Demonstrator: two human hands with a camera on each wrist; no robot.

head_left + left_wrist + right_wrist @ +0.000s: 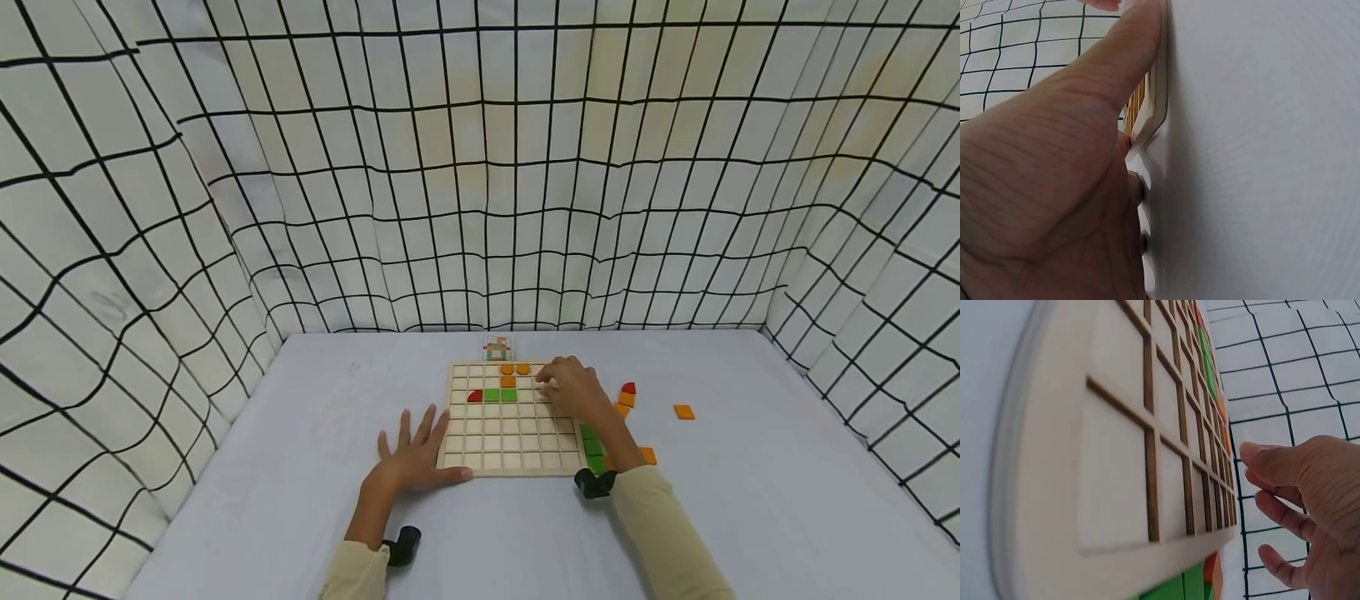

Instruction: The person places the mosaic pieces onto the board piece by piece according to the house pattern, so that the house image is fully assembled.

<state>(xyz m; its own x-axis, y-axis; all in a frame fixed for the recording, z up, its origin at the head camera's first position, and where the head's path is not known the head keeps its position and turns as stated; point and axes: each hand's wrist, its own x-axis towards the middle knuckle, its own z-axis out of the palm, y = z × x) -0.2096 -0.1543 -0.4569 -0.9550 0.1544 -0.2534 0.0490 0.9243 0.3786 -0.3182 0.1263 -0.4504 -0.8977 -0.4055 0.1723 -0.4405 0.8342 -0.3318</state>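
Observation:
A wooden grid board (480,439) lies on the table. On it are two orange round pieces (522,369), an orange square (507,382), two green squares (508,395) and a red curved-edge piece (476,396). My left hand (415,463) rests at the board's left side with fingers spread, the thumb on its front corner. Over the board's right side hovers my right hand (576,390). In the right wrist view, the thumb (1266,461) comes close to the index finger and the other fingers bend loosely; I see no piece between them.
A small printed card (498,348) with a coloured pattern lies behind the board. Along the board's right side are green squares (592,447), partly hidden by the right arm. Farther right lie a red piece (628,388) and an orange tile (684,412). Black netting (517,208) surrounds the table.

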